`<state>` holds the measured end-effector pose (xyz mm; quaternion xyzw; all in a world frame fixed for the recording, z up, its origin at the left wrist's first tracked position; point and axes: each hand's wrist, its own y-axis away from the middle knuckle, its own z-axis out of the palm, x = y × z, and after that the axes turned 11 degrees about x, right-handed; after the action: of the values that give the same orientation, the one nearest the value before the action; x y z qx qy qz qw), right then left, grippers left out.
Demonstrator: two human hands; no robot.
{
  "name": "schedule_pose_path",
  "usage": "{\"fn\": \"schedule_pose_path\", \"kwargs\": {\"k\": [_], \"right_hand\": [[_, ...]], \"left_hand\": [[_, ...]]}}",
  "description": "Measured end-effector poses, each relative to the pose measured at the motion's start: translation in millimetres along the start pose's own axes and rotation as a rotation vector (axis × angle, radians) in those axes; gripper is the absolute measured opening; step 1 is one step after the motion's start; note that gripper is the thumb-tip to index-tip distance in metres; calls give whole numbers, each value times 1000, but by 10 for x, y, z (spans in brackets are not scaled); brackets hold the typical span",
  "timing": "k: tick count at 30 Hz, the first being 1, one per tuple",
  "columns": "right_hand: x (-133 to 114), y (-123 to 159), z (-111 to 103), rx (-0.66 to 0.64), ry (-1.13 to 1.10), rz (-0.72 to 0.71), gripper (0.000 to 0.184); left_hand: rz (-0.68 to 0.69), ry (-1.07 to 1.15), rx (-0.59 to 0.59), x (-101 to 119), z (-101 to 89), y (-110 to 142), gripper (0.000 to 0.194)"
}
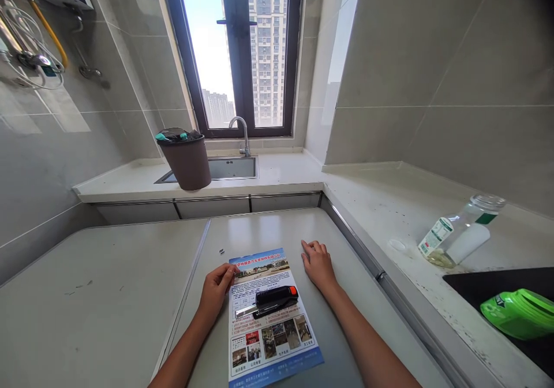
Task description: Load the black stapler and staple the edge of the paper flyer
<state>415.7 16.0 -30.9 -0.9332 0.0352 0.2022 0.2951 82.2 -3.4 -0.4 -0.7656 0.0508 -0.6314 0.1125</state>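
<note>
A printed leaflet (277,342) with blue borders, red heading and photos lies on the pale tabletop. On it rests a black stapler (277,300) with an orange-red end at right and a metal part sticking out to the left. My left hand (216,288) pinches the leaflet's upper left edge between thumb and fingers. My right hand (318,265) lies on the tabletop just right of the leaflet, fingers apart and slightly bent, holding nothing. Small metal pieces, seemingly staples (222,251), lie above the leaflet's top left corner.
A brown bin (186,163) with a black liner stands by the sink (234,168) and tap (244,137). On the right counter (372,197) are a glass bottle (461,232) and, over a dark recess, a green bottle (519,313). A seam (186,295) divides the tabletop.
</note>
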Motion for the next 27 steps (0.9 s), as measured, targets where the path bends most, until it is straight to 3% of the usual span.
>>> {"fn": "schedule_pose_path", "kwargs": {"k": [2, 6, 10, 12, 16, 21, 23, 27], "right_hand": [[5, -6, 3, -5, -11, 10, 45], [26, -21, -14, -3, -84, 59, 27], [26, -16, -20, -15, -105, 55, 24], [30, -10, -13, -29, -99, 44, 27], [25, 4, -4, -38, -96, 35, 27], [-203, 58, -104, 97, -371, -31, 16], [-350, 99, -187, 40, -573, -127, 13], [-570, 184, -332, -278, -868, -412, 25]], "left_hand": [[77, -148, 5, -5, -27, 2, 39], [155, -467, 96, -32, -129, -50, 31], [239, -676, 163, -124, -254, -263, 22], [318, -750, 174, -212, -293, -415, 28], [370, -862, 73, -424, -298, -634, 43], [324, -939, 47, -481, -252, -560, 38], [309, -945, 70, -407, -240, -466, 35], [287, -863, 129, -243, -209, -296, 31]]}}
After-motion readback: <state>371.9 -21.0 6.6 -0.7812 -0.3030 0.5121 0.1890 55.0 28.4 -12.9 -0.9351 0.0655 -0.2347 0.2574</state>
